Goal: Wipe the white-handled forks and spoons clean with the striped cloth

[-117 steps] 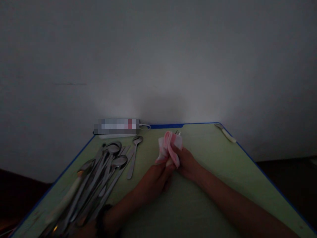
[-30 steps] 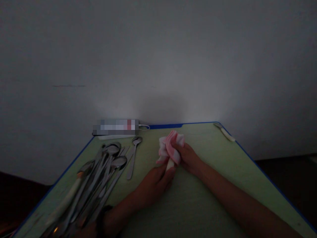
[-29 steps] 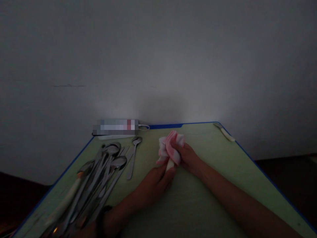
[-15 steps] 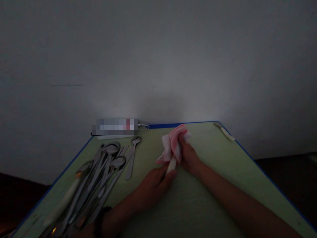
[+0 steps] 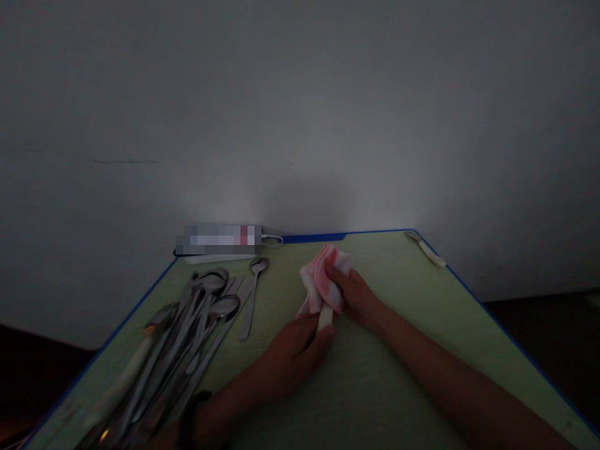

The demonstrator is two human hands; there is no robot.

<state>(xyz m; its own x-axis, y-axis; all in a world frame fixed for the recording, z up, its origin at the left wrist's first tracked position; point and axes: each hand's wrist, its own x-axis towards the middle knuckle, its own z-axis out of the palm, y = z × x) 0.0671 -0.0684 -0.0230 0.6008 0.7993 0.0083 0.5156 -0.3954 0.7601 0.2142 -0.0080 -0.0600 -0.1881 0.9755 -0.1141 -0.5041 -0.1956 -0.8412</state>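
Observation:
My left hand [image 5: 293,350] grips the white handle [image 5: 324,320] of a piece of cutlery near the middle of the green table [image 5: 384,369]. My right hand [image 5: 357,295] holds a pink and white cloth [image 5: 321,279] wrapped around the far end of that cutlery, which the cloth hides. Both hands meet above the table's centre. The scene is dim.
A pile of metal spoons and other cutlery [image 5: 182,337] covers the table's left side. A single white-handled utensil [image 5: 425,248] lies at the far right corner. A blurred white box [image 5: 219,240] sits at the far edge against the wall. The table has a blue rim [image 5: 314,237].
My right hand slid the cloth out along the cutlery toward the far edge, then back toward my left hand. More of the white handle showed half a second ago.

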